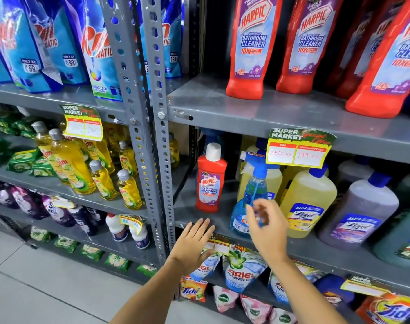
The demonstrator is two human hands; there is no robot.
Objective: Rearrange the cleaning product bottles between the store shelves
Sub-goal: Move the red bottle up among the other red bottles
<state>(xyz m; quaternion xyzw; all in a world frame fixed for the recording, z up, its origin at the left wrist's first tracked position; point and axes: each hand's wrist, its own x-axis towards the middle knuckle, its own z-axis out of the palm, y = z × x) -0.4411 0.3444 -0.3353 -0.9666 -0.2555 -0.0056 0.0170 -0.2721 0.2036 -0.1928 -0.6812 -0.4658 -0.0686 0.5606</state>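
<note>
A small red Harpic bottle [211, 181] with a white cap stands alone at the left of the middle shelf [222, 220]. To its right stands a blue spray bottle [248, 199], then yellow [309, 202] and purple Lizol bottles [360, 213]. Large red Harpic bottles [253, 47] line the upper shelf [257, 113]. My left hand [194, 244] hovers flat and open at the middle shelf's front edge, below the small Harpic. My right hand [267, 228] is blurred, fingers spread, just in front of the spray bottle, holding nothing.
Grey slotted uprights [152, 127] divide the rack. The left bay holds blue detergent pouches [47, 43], yellow dish-liquid bottles [70, 169] and green packets. Ariel and Tide packs [241, 270] fill the shelf below. Price tags [297, 148] hang off shelf edges. Tiled floor lies at lower left.
</note>
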